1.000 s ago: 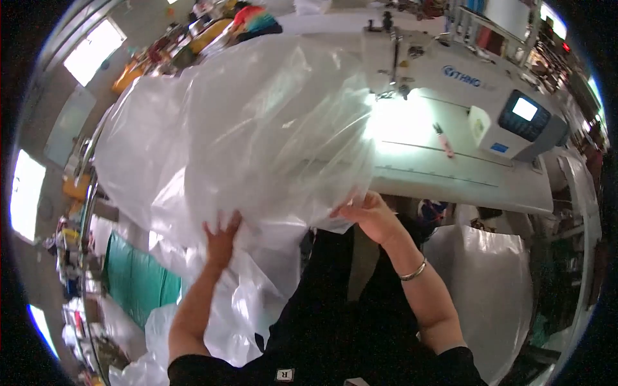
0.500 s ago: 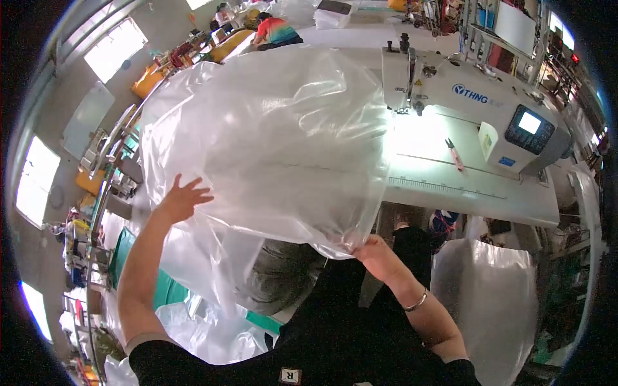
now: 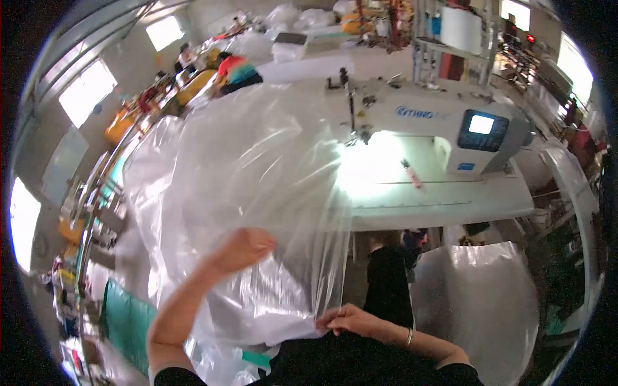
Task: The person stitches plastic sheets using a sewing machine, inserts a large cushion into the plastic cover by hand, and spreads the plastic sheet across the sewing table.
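Observation:
A large clear plastic sheet [image 3: 257,148] covers the left part of the sewing machine's table and hangs down toward my body. My right hand [image 3: 351,320] pinches the sheet's lower right edge close to my waist. Over the middle of the sheet is my left hand [image 3: 248,249], blurred by motion, its fingers too smeared to read. The white sewing machine [image 3: 418,116] stands at the right, its lamp lighting the bed beside the plastic. A small pink-handled snipper [image 3: 411,174] lies on the machine bed.
A stack of clear plastic [image 3: 476,309] is at the lower right. Green material [image 3: 129,321] lies at the lower left. A person in a multicoloured top [image 3: 237,72] bends over at the far left back. A metal rail [image 3: 90,219] runs along the left.
My right hand has drawn the sheet's edge down toward my body. My left hand has moved right and lower over the sheet. The machine appears farther left as the view has shifted.

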Demonstrator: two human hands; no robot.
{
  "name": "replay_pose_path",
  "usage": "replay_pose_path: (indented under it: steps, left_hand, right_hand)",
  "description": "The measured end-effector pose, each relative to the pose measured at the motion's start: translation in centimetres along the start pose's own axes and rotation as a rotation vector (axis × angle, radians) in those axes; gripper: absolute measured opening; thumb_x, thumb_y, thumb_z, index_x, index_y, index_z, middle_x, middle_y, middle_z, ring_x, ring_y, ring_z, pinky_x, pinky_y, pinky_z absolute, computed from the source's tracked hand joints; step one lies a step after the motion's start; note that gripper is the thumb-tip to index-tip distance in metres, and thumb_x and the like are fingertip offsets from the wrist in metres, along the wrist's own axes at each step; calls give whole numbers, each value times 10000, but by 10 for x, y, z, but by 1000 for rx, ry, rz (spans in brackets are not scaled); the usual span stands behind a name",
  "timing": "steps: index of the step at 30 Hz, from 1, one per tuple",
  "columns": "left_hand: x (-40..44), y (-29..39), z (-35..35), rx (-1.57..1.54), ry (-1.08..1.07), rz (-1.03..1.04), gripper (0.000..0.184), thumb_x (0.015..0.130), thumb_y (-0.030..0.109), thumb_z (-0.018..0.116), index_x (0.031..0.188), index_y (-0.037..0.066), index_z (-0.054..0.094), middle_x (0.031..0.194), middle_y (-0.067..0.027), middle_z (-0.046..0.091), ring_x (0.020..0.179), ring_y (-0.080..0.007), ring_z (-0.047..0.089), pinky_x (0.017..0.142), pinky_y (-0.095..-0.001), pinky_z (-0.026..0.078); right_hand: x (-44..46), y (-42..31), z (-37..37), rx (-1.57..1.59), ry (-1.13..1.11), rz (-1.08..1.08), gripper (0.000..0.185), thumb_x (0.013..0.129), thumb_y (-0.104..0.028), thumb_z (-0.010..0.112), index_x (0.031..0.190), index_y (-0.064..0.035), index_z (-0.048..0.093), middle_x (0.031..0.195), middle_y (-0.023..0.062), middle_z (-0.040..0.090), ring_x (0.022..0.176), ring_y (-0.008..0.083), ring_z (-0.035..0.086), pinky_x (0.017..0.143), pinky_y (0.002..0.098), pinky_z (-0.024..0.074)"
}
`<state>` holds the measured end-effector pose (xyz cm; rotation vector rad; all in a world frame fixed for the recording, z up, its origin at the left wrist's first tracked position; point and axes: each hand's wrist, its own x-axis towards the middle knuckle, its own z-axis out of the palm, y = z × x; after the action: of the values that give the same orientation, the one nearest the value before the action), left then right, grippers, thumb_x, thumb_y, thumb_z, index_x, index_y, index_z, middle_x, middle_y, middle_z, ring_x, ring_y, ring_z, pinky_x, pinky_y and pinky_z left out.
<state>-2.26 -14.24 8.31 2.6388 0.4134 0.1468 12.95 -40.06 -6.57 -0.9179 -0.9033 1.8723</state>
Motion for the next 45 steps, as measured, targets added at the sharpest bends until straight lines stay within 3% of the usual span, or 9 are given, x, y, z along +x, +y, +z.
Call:
replay_pose_path:
  steps: [5,13,16,18,20,22,27,32,45]
  left_hand:
    - [116,29,91,-158,239,334,294,808,103,543,1085,8,560,1078,-156,583,954,-332,537,879,-382,429]
    - [144,32,118,112,312,233,379,771,148,604,1133,51,551,1204,-94,533,1048,-300,476,879,-411,405]
    - [138,35,113,140,316,240,400,759,165,623,1141,73,552,1215,-64,530,1057,-278,466,866,-423,393]
    - [136,34,115,136,323,252,403,756,170,628,1142,83,554,1216,-51,531,1063,-271,461,861,-426,385]
    - [136,31,116,168,318,256,400,756,177,630,1141,97,558,1209,-39,536,1062,-271,466,850,-413,382]
    - [134,34,112,161,314,246,397,756,176,628,1141,105,559,1207,-33,537,1058,-275,467,846,-417,382]
    - [133,31,110,191,275,242,375,764,178,617,1131,126,564,1211,-18,533,1040,-286,473,838,-432,381]
    - [132,29,107,219,186,234,341,801,196,557,1125,90,542,1184,-95,515,1093,-334,425,902,-479,347]
    - [154,12,101,214,273,230,359,774,283,611,1064,81,545,1192,-60,519,1084,-270,455,852,-450,379]
  right_hand:
    - [-18,0,-11,13,-84,18,233,881,-54,477,1073,-18,603,1080,80,607,877,114,568,692,230,452]
    - [-28,29,-57,-130,-6,125,227,869,-96,507,1065,-46,609,1034,59,619,845,121,563,732,245,455]
    - [-32,-25,-78,-946,263,-20,265,782,-103,564,1036,-45,612,931,98,639,780,156,587,723,299,478]
    - [-21,-59,-100,-906,840,-422,201,753,-108,559,929,-41,627,767,159,628,687,281,629,643,340,494]
    - [-6,-124,-104,-1024,1007,-348,188,765,-162,604,852,3,626,737,150,631,673,273,633,631,345,493]
    - [29,-153,-118,-1041,1191,-557,236,751,-218,630,826,6,629,728,162,628,675,295,631,623,353,493]
    - [98,-176,-153,-1226,1421,-407,213,727,-231,633,799,-31,639,720,146,631,686,293,626,635,364,493]
    - [101,-171,-150,-1390,1382,-374,124,725,-165,602,759,-49,628,698,136,596,656,309,597,596,398,477]
    - [83,-189,-151,-1704,1093,-427,90,779,-82,534,809,-57,616,775,120,560,788,280,571,672,408,463]
